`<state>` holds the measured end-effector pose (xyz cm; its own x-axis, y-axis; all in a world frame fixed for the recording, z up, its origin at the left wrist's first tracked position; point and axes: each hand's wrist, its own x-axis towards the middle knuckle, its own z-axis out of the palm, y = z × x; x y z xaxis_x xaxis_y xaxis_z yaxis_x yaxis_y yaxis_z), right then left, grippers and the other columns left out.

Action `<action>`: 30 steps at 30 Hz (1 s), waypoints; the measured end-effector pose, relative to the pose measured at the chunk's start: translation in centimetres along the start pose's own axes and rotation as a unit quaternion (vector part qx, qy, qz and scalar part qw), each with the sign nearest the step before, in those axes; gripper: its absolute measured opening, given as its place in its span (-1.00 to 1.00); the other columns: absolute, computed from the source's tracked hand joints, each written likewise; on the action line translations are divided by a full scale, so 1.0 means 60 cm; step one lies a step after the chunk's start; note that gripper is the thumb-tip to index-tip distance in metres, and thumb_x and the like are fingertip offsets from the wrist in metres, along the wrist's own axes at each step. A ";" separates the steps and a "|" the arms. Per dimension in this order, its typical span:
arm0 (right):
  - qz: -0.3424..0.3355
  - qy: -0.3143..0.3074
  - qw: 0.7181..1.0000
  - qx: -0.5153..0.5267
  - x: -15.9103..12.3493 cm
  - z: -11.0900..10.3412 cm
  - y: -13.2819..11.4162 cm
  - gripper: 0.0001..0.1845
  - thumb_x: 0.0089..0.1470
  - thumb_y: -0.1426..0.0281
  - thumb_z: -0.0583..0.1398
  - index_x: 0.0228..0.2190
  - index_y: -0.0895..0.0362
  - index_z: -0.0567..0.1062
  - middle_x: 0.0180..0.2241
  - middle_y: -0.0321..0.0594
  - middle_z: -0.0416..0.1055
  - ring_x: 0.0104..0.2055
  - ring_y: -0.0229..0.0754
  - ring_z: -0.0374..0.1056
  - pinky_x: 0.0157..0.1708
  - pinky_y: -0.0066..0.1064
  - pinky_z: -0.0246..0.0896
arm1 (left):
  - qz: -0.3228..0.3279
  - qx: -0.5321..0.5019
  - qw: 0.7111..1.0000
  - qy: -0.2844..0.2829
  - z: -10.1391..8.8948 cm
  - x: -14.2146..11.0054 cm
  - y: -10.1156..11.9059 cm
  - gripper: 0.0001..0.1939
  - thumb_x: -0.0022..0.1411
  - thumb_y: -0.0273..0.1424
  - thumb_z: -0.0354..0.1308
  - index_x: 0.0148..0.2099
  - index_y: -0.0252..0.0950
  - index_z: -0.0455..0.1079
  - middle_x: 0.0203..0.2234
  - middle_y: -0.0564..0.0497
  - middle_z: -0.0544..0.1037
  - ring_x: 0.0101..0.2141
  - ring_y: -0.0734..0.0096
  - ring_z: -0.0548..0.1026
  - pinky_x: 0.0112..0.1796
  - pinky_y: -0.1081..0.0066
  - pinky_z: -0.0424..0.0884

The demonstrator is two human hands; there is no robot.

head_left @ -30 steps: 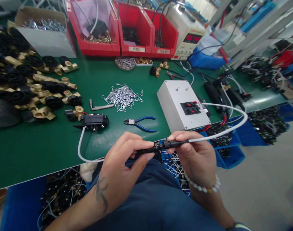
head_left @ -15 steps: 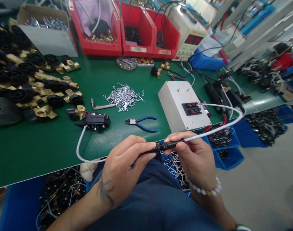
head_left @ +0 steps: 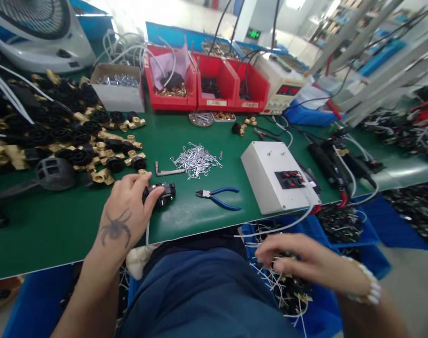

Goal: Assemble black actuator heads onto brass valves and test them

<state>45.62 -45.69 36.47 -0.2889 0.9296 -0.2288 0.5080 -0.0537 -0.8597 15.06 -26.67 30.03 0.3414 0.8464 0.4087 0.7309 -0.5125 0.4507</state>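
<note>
My left hand (head_left: pixel 127 209) rests on the green bench (head_left: pixel 41 234) with its fingers wrapped round a black connector block (head_left: pixel 163 193) that has a white cable hanging off the bench edge. My right hand (head_left: pixel 298 263) is down below the bench edge, over a blue bin (head_left: pixel 358 234) full of black parts with white wires; its fingers are curled into the wires and are blurred. A white cable (head_left: pixel 287 225) runs from the white test box (head_left: pixel 275 176) down toward that hand.
Blue-handled cutters (head_left: pixel 219 195) lie beside the block. A heap of small metal clips (head_left: pixel 196 160), a pile of brass and black valves (head_left: pixel 76 141), red bins (head_left: pixel 214 87), a cardboard box (head_left: pixel 117 91), a power supply (head_left: pixel 282 89) and a fan (head_left: pixel 38 33) sit further back.
Both hands let go of the joined black cable connector. The left hand went up to the black block on the bench; the right dropped into the blue bin. The view tilted up.
</note>
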 end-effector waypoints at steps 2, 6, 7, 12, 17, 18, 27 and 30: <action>-0.053 0.216 0.972 -0.073 0.026 -0.063 -0.019 -0.82 0.21 0.26 0.24 -0.27 0.06 0.63 -0.38 -0.23 0.60 -0.35 -0.24 0.53 -0.34 -0.46 0.45 | 0.031 -0.016 0.997 -0.074 0.008 0.001 -0.013 -0.42 0.40 0.08 -0.12 0.05 -0.24 0.48 -0.12 -0.18 0.56 -0.11 0.02 0.49 -0.04 0.06 0.43; -0.049 0.511 0.846 -0.141 0.116 -0.190 0.002 -0.87 0.07 0.44 0.33 -0.27 0.14 0.60 -0.35 -0.26 0.56 -0.29 -0.26 0.49 -0.14 -0.36 0.39 | 0.051 -0.050 0.991 -0.115 0.021 -0.022 -0.005 -0.37 0.31 0.12 0.04 0.18 -0.22 0.40 -0.08 -0.16 0.57 -0.07 0.02 0.50 -0.03 0.06 0.45; -0.016 0.517 0.847 -0.126 0.140 -0.213 0.016 -0.78 0.00 0.53 0.34 -0.23 0.17 0.59 -0.34 -0.27 0.56 -0.28 -0.27 0.48 -0.13 -0.35 0.38 | 0.047 -0.054 0.992 -0.108 0.022 -0.028 -0.001 -0.38 0.30 0.10 0.08 0.19 -0.23 0.37 -0.07 -0.17 0.56 -0.06 0.01 0.50 -0.03 0.06 0.45; 0.100 0.407 0.899 -0.130 0.203 -0.243 0.067 -0.85 -0.07 0.53 0.38 -0.35 0.27 0.63 -0.41 -0.26 0.56 -0.40 -0.35 0.35 -0.21 -0.34 0.24 | 0.017 -0.133 0.987 -0.091 0.005 -0.044 0.018 -0.45 0.18 -0.09 0.33 0.11 -0.27 0.35 -0.07 -0.10 0.53 -0.05 0.13 0.52 0.00 0.14 0.47; 0.141 0.435 0.873 -0.170 0.197 -0.227 0.070 -0.61 -0.02 0.28 0.35 -0.24 0.36 0.64 -0.37 -0.20 0.58 -0.41 -0.44 0.26 -0.29 -0.32 0.07 | 0.067 -0.224 0.972 -0.038 -0.014 -0.050 0.051 -0.41 0.13 -0.10 0.40 0.11 -0.21 0.35 -0.03 -0.07 0.47 0.01 0.20 0.47 0.03 0.22 0.44; 0.147 0.440 0.867 -0.184 0.195 -0.226 0.069 -0.55 -0.01 0.23 0.32 -0.22 0.38 0.63 -0.34 -0.18 0.59 -0.41 -0.45 0.26 -0.30 -0.31 0.06 | 0.072 -0.241 0.967 -0.024 -0.013 -0.052 0.062 -0.39 0.10 -0.09 0.41 0.12 -0.19 0.35 -0.02 -0.06 0.46 0.01 0.22 0.46 0.03 0.24 0.43; 0.060 0.462 0.863 -0.196 0.195 -0.225 0.081 -0.63 0.26 0.29 0.21 -0.48 0.29 0.56 -0.48 -0.20 0.52 -0.47 -0.46 0.28 -0.33 -0.46 0.17 | 0.127 -0.304 0.943 0.056 0.006 -0.051 0.128 -0.33 0.06 0.00 0.40 0.13 -0.21 0.38 -0.03 -0.04 0.49 -0.01 0.28 0.45 0.02 0.31 0.43; 0.045 0.450 0.867 -0.209 0.195 -0.230 0.085 -0.54 0.35 0.28 0.13 -0.52 0.26 0.55 -0.51 -0.18 0.47 -0.48 -0.43 0.27 -0.35 -0.47 0.17 | 0.133 -0.299 0.942 0.071 -0.001 -0.050 0.128 -0.33 0.06 -0.01 0.41 0.13 -0.23 0.39 -0.04 -0.03 0.50 0.00 0.31 0.45 0.04 0.34 0.43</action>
<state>56.04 -30.07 35.73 0.4225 0.8463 0.3244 0.7999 -0.1799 -0.5725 19.63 -33.15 32.34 0.3522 0.6703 0.6532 0.1518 -0.7296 0.6668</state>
